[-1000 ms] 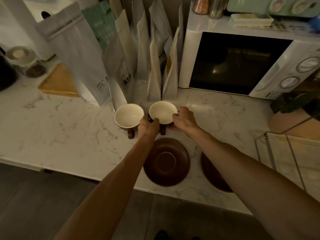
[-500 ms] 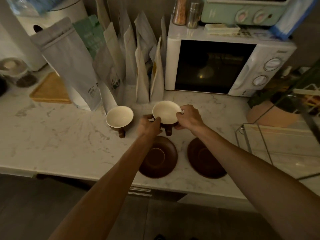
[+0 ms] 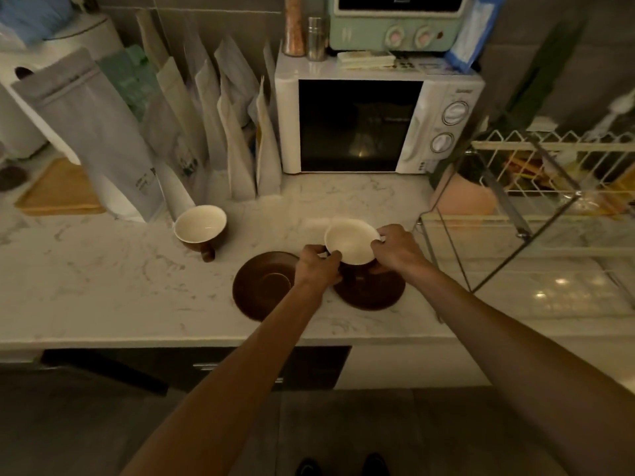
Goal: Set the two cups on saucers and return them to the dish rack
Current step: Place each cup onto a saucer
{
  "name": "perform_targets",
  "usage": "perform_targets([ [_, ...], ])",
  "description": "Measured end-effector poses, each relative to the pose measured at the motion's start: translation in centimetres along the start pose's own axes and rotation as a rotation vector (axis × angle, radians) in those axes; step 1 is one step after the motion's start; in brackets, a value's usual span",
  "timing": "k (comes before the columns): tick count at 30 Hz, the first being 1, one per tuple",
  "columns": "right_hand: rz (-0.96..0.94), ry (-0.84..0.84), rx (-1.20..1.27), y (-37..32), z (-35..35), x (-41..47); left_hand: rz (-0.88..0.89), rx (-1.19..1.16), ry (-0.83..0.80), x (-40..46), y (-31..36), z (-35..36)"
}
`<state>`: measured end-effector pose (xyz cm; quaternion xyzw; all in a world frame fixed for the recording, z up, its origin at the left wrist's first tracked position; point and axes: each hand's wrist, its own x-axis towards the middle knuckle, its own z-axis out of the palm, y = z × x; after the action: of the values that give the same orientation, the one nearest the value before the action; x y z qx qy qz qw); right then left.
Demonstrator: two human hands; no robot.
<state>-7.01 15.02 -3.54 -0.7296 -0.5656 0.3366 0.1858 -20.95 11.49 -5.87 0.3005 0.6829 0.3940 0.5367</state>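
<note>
Two cups are in play, and only one of them has moved in the last second. On the left, the other cup stands alone on the marble counter, just in front of the paper bags, with its handle toward the person; no hand touches it, and it is in the same place as before. To its right lies the left saucer, bare, with its centre ring visible.

The left hand has its fingers curled and holds the near left side of the carried cup, probably at the handle, though the handle itself is hidden. This cup was further back on the counter, near the bags, a second ago; now it is over the far edge of the right saucer. I cannot tell whether it already rests on the saucer or is a little above it. The right hand pinches the right rim with curled fingers.

So the first pairing is nearly done, I think: what remains is to centre the cup in the saucer's ring. After that the other cup needs the left saucer, and both sets must go into the wire dish rack on the far right.
</note>
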Motion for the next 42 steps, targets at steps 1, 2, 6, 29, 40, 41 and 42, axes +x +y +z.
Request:
perform_targets([
  [1, 0.010, 0.004, 0.000, 0.6, -0.2, -0.3, -0.005, 0.005, -0.015, -0.4, -0.2, 0.4],
  [2, 0.014, 0.007, -0.005, 1.2, -0.4, -0.4, -0.006, 0.009, -0.030, -0.7, -0.3, 0.8],
  [6, 0.028, -0.006, -0.007, 3.1, -1.3, -0.9, 0.006, 0.010, -0.097, -1.6, -1.0, 2.1],
  [29, 0.027, -0.038, 0.023, 5.0, -0.8, -0.4, -0.030, 0.035, -0.087, 0.2, -3.3, 3.0],
  [40, -0.020, -0.045, -0.087, 4.9, -0.5, 0.0, -0.042, 0.015, -0.096, 0.1, -3.5, 2.4],
  [41, -0.025, -0.045, -0.104, 4.9, -0.5, 0.0, -0.040, 0.020, -0.097, 0.0, -3.5, 2.3],
  [42, -0.027, -0.044, -0.119, 4.9, -0.5, 0.0, -0.037, 0.026, -0.100, 0.1, -3.5, 2.3],
])
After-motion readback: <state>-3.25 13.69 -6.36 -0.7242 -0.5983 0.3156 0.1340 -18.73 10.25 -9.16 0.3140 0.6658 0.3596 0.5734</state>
